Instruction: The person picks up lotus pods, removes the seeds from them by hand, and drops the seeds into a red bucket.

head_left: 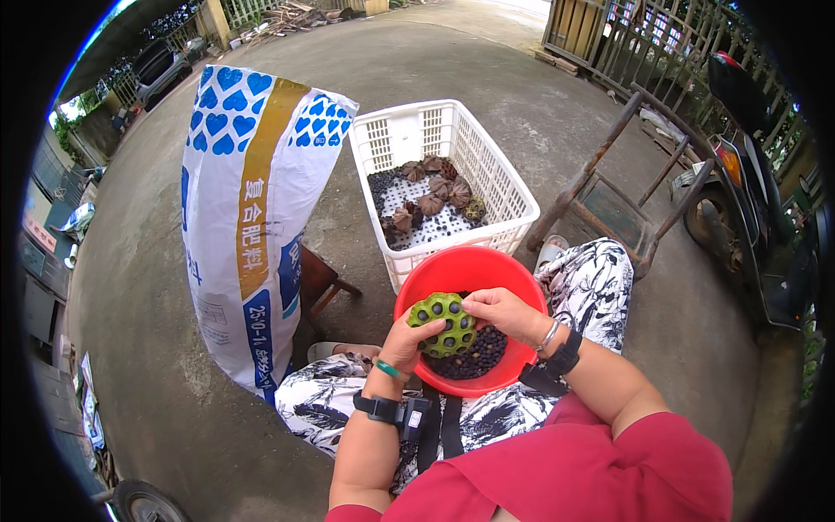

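Two hands close on one green lotus seed pod [444, 324], held just above the near-left rim of a red plastic basin [452, 271] that rests on the person's lap. The left hand [406, 339] cups the pod from below and from the left, fingers curled snugly round its edge, wrist bent upward. The right hand [503, 311] comes in from the right with the forearm angled down across the basin, its fingertips pinched tight on the pod's top right edge. Dark seeds [478, 355] fill the basin's bottom beneath the pod. Beyond the basin's far rim stands a white plastic crate [513, 204] holding brown, dried pods [435, 196] and loose dark seeds. A tall white and blue sack [252, 209] stands upright left of the crate on the concrete ground [487, 70].
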### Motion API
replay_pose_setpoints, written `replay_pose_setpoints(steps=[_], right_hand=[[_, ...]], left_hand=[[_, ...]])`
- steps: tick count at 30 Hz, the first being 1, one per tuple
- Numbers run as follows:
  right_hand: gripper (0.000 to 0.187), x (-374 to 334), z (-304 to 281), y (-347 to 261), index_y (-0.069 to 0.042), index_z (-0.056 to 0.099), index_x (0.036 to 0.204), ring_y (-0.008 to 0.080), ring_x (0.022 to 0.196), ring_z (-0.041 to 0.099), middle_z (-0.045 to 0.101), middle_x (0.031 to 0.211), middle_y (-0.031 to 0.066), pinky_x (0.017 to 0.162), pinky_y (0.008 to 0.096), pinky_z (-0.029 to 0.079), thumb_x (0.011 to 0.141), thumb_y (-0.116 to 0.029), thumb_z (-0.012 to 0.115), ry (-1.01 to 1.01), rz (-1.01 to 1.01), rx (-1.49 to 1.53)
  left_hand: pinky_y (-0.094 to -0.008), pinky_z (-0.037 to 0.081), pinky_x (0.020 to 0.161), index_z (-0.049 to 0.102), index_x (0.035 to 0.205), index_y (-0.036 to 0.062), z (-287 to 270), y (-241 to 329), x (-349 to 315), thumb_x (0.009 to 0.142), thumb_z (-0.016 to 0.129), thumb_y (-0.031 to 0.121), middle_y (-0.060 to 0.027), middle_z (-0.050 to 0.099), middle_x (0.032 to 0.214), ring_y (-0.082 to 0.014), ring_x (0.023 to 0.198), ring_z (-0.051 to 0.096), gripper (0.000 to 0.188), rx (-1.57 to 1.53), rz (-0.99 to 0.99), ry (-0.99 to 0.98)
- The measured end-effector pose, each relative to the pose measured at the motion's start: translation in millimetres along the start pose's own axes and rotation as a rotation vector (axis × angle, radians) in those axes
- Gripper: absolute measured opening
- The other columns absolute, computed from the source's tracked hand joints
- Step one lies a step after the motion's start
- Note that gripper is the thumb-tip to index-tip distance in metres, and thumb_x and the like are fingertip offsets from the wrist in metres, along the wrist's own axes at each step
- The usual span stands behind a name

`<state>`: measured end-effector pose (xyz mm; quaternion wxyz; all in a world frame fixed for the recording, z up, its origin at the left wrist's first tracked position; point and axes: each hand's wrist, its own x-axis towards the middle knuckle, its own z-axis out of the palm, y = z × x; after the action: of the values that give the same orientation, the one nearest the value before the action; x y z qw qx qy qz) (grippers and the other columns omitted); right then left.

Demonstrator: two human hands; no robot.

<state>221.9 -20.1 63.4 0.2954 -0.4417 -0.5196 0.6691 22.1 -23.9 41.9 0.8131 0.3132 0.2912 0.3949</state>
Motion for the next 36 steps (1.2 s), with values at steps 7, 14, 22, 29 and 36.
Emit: replay_pose_setpoints(steps=[7,14,22,29,36], right_hand=[[0.022,4.1,17.8,-3.4,-0.004,0.058,0.094,0.0063,0.072,0.054,0.058,0.082,-0.0013,0.065,0.0217,0.046,0.088,-0.024,0.051,0.017,0.194,0.438],[0.027,22.9,-4.2,1.0,-0.002,0.056,0.078,0.0111,0.062,0.051,0.054,0.065,0.0034,0.056,0.0252,0.042,0.083,-0.029,0.057,0.301,-0.253,-0.425],[0.039,2.4,2.9,-13.4,-0.002,0.054,0.069,0.0271,0.057,0.054,0.054,0.061,0.0147,0.055,0.0359,0.042,0.082,-0.039,0.055,-0.031,-0.189,-0.803],[0.031,0.7,-18.7,-1.0,-0.003,0.055,0.077,0.0078,0.060,0.050,0.054,0.066,0.0002,0.056,0.0218,0.041,0.088,-0.031,0.050,-0.171,0.040,-0.101],[0.019,16.6,-31.5,24.0,-0.004,0.054,0.083,0.0118,0.063,0.056,0.057,0.072,0.0040,0.053,0.0229,0.044,0.083,-0.022,0.052,0.317,-0.029,-0.352]], left_hand=[[-0.0290,0.046,0.082,0.052,0.111,0.0006,-2.9,2.2,-3.3,0.074,0.063,0.006,-0.0084,0.060,0.101,-0.0171,0.091,0.058,0.039,-0.117,-0.001,-0.029],[-0.0319,0.048,0.077,0.051,0.110,0.0010,-9.0,-6.9,7.8,0.077,0.060,0.007,-0.0093,0.059,0.099,-0.0197,0.087,0.059,0.035,-0.108,0.053,0.249],[-0.0307,0.049,0.075,0.053,0.107,-0.0007,-7.1,-9.8,11.7,0.077,0.059,0.008,-0.0106,0.060,0.097,-0.0201,0.085,0.060,0.032,-0.098,-0.037,0.081],[-0.0323,0.049,0.077,0.053,0.108,-0.0001,0.6,-13.4,15.4,0.079,0.057,0.010,-0.0116,0.061,0.098,-0.0213,0.086,0.060,0.031,-0.205,-0.061,0.038],[-0.0323,0.049,0.075,0.055,0.105,0.0010,-11.5,-15.5,15.3,0.078,0.060,0.010,-0.0092,0.061,0.096,-0.0194,0.084,0.060,0.030,-0.169,-0.063,0.171]])
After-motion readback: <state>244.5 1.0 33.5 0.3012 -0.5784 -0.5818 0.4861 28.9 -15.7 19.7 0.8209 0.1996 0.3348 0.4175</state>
